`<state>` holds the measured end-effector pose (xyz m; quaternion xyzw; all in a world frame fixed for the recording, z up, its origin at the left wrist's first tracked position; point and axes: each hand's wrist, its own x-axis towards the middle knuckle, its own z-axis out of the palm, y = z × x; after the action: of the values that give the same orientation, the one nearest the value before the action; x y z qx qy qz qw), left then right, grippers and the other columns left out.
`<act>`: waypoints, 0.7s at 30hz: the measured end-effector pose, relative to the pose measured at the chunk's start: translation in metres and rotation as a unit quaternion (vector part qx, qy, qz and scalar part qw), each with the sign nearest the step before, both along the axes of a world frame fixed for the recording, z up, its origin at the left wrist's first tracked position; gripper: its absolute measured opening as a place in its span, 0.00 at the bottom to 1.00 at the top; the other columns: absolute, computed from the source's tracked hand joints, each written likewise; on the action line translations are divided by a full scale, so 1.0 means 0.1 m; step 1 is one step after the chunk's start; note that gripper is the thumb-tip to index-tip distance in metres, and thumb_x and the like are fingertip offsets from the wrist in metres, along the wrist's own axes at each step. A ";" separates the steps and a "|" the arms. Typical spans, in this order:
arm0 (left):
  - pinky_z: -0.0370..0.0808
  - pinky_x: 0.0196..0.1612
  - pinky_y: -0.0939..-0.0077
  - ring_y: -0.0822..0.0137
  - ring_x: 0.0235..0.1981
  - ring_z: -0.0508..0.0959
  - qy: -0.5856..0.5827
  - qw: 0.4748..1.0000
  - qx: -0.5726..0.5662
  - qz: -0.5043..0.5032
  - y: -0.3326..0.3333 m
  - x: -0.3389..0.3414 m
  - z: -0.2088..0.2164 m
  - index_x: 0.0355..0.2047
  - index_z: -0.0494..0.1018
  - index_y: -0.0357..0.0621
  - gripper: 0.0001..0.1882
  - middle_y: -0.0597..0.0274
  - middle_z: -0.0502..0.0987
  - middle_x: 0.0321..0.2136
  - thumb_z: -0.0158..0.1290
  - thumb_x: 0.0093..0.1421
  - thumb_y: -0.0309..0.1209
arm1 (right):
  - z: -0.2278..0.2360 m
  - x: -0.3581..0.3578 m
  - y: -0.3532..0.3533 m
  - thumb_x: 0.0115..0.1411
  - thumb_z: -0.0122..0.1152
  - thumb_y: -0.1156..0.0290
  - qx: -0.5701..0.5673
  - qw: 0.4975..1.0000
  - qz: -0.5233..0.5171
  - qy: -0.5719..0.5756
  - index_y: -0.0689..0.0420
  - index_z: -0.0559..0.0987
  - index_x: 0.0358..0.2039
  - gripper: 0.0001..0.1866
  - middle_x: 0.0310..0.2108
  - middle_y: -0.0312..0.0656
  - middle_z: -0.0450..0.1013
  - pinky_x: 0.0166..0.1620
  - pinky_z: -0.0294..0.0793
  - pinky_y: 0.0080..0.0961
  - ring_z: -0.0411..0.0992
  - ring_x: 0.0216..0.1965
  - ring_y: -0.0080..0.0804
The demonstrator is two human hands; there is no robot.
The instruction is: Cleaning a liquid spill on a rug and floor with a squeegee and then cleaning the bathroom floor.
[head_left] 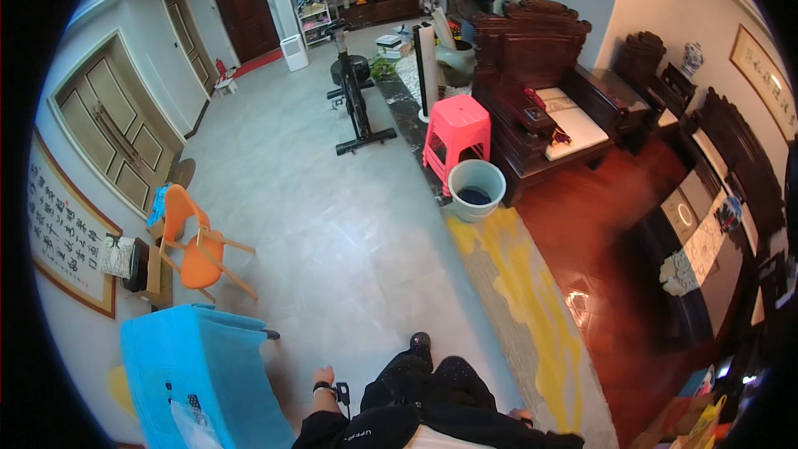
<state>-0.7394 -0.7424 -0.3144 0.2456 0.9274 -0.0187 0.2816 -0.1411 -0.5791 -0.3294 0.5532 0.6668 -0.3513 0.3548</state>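
Note:
My left hand (pixel 323 376) hangs low beside my left leg, its fingers looking loosely curled, with nothing seen in it. A dark band and a small black device (pixel 342 393) are strapped at that wrist. The nearest thing to it is a table covered with a blue cloth (pixel 199 357), standing to its left and apart from it. My right hand (pixel 520 416) is low on the other side, partly hidden by my dark sleeve; its fingers cannot be made out. Beside it lies a yellow and grey rug (pixel 532 316). One dark shoe (pixel 421 339) shows ahead of my legs.
An orange chair (pixel 199 249) stands at the left. Ahead are an exercise bike (pixel 353 91), a pink stool (pixel 459 129) and a pale bucket (pixel 476 189) with something dark inside. Carved dark wooden chairs (pixel 532 50) and a long table (pixel 706 258) fill the right. Grey floor (pixel 332 233) stretches forward.

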 end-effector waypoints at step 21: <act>0.68 0.21 0.69 0.61 0.13 0.71 -0.120 0.948 0.144 0.256 2.79 -1.56 0.45 0.17 0.72 0.35 0.16 0.53 0.71 0.13 0.46 0.39 0.38 | -0.12 -1.94 3.63 0.48 0.44 0.68 0.144 0.810 -0.533 0.198 0.62 0.72 0.22 0.11 0.18 0.45 0.69 0.21 0.67 0.31 0.69 0.19 0.32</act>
<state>-0.8951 -0.4636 -0.2697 0.0383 0.9113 0.2178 0.3474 -0.3348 -0.2165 -0.3414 0.7850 0.3664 -0.4869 -0.1113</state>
